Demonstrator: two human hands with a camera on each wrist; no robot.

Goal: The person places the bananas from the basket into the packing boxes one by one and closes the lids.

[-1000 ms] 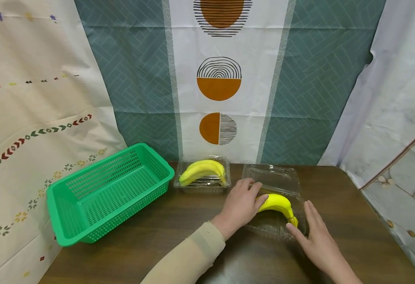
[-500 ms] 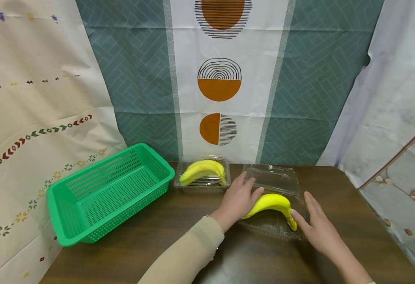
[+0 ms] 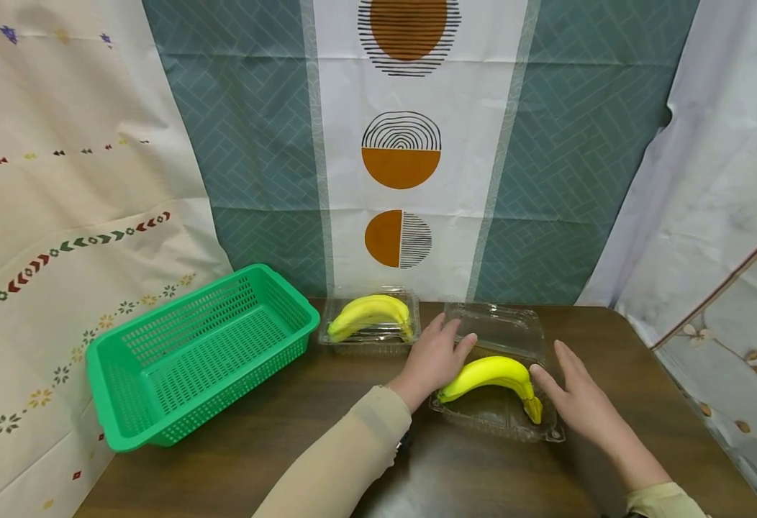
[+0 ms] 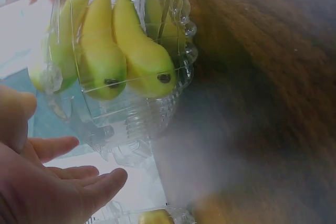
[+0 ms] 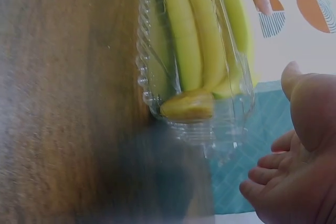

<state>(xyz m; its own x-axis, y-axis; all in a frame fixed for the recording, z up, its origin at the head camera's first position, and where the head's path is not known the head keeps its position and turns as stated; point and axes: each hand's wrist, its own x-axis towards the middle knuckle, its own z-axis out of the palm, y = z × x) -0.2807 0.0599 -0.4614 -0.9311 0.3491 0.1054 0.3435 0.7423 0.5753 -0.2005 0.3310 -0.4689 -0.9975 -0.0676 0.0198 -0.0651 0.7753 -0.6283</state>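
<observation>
In the head view a bunch of yellow bananas [image 3: 496, 370] lies in the base of a clear plastic clamshell box [image 3: 508, 426], whose lid [image 3: 498, 325] is folded back behind it. My left hand [image 3: 432, 362] is at the left side of the box, fingers extended and apart from the bananas in the left wrist view. On the opposite side my right hand [image 3: 579, 399] has its thumb near the stem end and its fingers stretched forward. The right wrist view shows the right palm [image 5: 310, 156] facing the box with nothing in it.
A second clear clamshell [image 3: 368, 345] with bananas [image 3: 372, 314] inside stands at the back, left of the first box. Further left is a green perforated basket [image 3: 223, 401]. Patterned cloths [image 3: 249, 129] hang behind and beside the brown table [image 3: 327, 403].
My left hand has drawn back leftward from the bananas, uncovering their left end. The bananas have settled a little left in the box base. My right hand has shifted slightly forward.
</observation>
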